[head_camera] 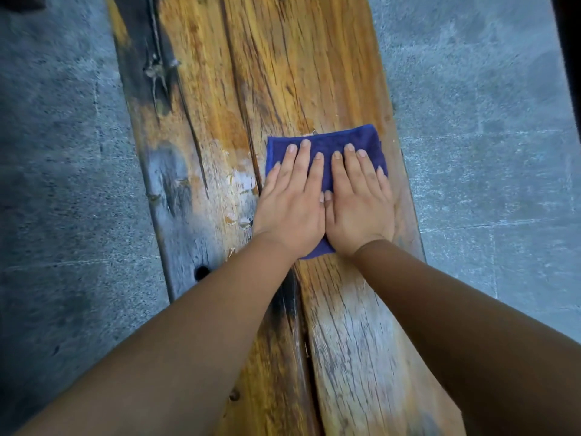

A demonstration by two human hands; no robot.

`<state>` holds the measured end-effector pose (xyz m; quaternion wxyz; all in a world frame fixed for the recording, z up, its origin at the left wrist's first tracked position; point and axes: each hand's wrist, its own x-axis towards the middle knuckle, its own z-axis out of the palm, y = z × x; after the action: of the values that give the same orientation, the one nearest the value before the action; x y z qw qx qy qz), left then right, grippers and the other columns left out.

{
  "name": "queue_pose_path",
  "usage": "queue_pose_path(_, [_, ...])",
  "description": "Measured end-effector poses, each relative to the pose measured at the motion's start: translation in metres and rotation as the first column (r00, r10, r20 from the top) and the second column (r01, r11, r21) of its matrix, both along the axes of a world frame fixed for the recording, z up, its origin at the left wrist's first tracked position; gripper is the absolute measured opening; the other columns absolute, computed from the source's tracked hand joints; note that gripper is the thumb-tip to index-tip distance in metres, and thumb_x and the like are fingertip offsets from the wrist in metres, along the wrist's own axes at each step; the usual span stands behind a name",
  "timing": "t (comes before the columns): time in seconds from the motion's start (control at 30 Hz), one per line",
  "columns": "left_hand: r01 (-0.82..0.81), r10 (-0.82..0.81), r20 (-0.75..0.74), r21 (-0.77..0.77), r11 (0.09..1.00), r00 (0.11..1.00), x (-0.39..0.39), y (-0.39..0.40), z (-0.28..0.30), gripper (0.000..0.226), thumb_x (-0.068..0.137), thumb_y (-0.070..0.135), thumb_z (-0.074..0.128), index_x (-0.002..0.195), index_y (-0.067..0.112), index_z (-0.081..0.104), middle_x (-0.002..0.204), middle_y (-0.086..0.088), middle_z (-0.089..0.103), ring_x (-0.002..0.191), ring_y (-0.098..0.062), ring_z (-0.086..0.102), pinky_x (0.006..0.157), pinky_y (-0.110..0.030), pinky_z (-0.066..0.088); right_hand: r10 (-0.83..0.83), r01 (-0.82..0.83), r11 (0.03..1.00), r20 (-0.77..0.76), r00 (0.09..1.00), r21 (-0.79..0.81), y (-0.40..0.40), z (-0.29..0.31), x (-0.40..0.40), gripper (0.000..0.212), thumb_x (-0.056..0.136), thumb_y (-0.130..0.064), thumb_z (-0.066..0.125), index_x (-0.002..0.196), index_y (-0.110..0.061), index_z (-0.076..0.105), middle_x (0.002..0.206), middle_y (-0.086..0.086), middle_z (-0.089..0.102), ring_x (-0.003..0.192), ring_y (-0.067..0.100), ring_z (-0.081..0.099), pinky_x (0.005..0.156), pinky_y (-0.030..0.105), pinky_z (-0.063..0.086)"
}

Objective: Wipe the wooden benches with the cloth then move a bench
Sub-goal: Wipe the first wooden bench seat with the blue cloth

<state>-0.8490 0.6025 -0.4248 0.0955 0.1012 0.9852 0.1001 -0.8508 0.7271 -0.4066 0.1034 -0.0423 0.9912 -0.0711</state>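
Observation:
A long worn wooden bench [283, 73] runs from the top of the view down to the bottom, with cracks along its grain and grey weathered patches. A folded dark blue cloth [349, 140] lies flat on its right half. My left hand [289, 209] and my right hand [358, 206] press side by side on the cloth, palms down, fingers spread flat and pointing away from me. The hands cover most of the cloth; only its far edge and a near corner show.
Grey concrete floor [487, 136] lies on both sides of the bench. A dark charred strip [141, 58] with a split runs along the bench's left edge, and a small hole [201, 272] sits near that edge. A dark upright edge [570, 42] stands at far right.

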Motion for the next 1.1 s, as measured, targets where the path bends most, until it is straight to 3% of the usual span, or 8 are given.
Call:
queue_pose_path(0.33, [-0.039,0.039,0.002,-0.026,0.999,0.999,0.035,0.007,0.005,0.061,0.101,0.039,0.01,0.155,0.012,0.006,0.164,-0.01,-0.001,0.151,-0.025,-0.001,0.122,-0.04,0.006,0.019,-0.018,0.999,-0.02,1.0,0.048,0.006,-0.008,0.034,0.061,0.099,-0.037,0.024,0.155,-0.013,0.016,0.164,0.007,0.012,0.15,0.02,0.007,0.12,0.038,0.003])
queue_pose_path(0.5, [-0.019,0.02,0.072,-0.019,1.0,0.997,0.156,0.013,0.009,0.061,0.099,0.036,0.01,0.155,0.011,0.008,0.163,-0.012,0.001,0.15,-0.029,0.002,0.122,-0.043,0.006,-0.02,0.021,1.0,0.061,0.998,-0.017,0.005,0.006,0.158,0.063,0.094,-0.033,0.027,0.151,-0.005,0.028,0.159,0.016,0.023,0.147,0.03,0.021,0.118,0.044,0.014])
queue_pose_path(0.6, [0.011,-0.01,0.102,-0.005,1.0,0.995,0.237,0.001,0.015,0.058,0.099,0.033,0.027,0.152,0.009,0.024,0.16,-0.012,0.008,0.149,-0.028,0.012,0.121,-0.043,0.007,-0.045,0.047,0.999,0.119,0.992,-0.018,-0.007,0.011,0.241,0.06,0.093,-0.03,0.033,0.145,-0.001,0.04,0.153,0.019,0.033,0.14,0.036,0.036,0.113,0.048,0.027])
queue_pose_path(0.7, [0.006,-0.001,0.134,-0.035,0.999,0.991,0.309,-0.029,0.023,0.055,0.097,0.032,0.034,0.147,0.009,0.04,0.157,-0.013,0.023,0.146,-0.027,0.023,0.117,-0.041,0.017,0.01,-0.002,0.999,0.197,0.98,-0.044,-0.032,0.015,0.306,0.058,0.093,-0.032,0.035,0.14,-0.001,0.046,0.151,0.017,0.034,0.134,0.037,0.044,0.109,0.047,0.025])
queue_pose_path(0.8, [-0.125,0.127,0.159,-0.024,0.992,0.979,0.352,-0.047,0.035,0.053,0.103,0.034,0.023,0.143,0.008,0.046,0.154,-0.015,0.033,0.142,-0.029,0.031,0.114,-0.04,0.022,0.09,-0.077,0.995,0.257,0.962,-0.059,-0.051,0.019,0.333,0.057,0.095,-0.035,0.032,0.139,-0.004,0.048,0.15,0.015,0.033,0.134,0.034,0.046,0.113,0.044,0.018])
queue_pose_path(0.9, [-0.34,0.318,0.194,0.093,0.936,0.928,0.373,-0.043,0.042,0.054,0.104,0.033,0.021,0.14,0.001,0.046,0.151,-0.019,0.034,0.142,-0.029,0.029,0.112,-0.04,0.026,0.119,-0.099,0.992,0.294,0.949,-0.081,-0.056,0.02,0.337,0.059,0.099,-0.039,0.023,0.144,-0.004,0.039,0.151,0.018,0.035,0.139,0.031,0.033,0.116,0.042,0.011])
queue_pose_path(1.0, [-0.428,0.399,0.199,0.138,0.893,0.895,0.371,-0.038,0.038,0.056,0.101,0.033,0.027,0.142,-0.002,0.041,0.153,-0.02,0.032,0.144,-0.027,0.024,0.114,-0.04,0.023,0.169,-0.141,0.984,0.306,0.937,-0.112,-0.05,0.019,0.331,0.061,0.102,-0.04,0.011,0.144,-0.006,0.04,0.151,0.015,0.033,0.138,0.029,0.035,0.115,0.04,0.015])
queue_pose_path(1.1, [-0.454,0.434,0.197,0.072,0.888,0.879,0.344,-0.04,0.028,0.062,0.1,0.041,0.026,0.149,0.003,0.028,0.155,-0.021,0.028,0.146,-0.029,0.023,0.115,-0.045,0.023,0.291,-0.261,0.954,0.253,0.923,-0.144,-0.041,0.014,0.303,0.057,0.101,-0.039,0.02,0.147,-0.011,0.04,0.154,0.01,0.031,0.141,0.026,0.035,0.113,0.04,0.023])
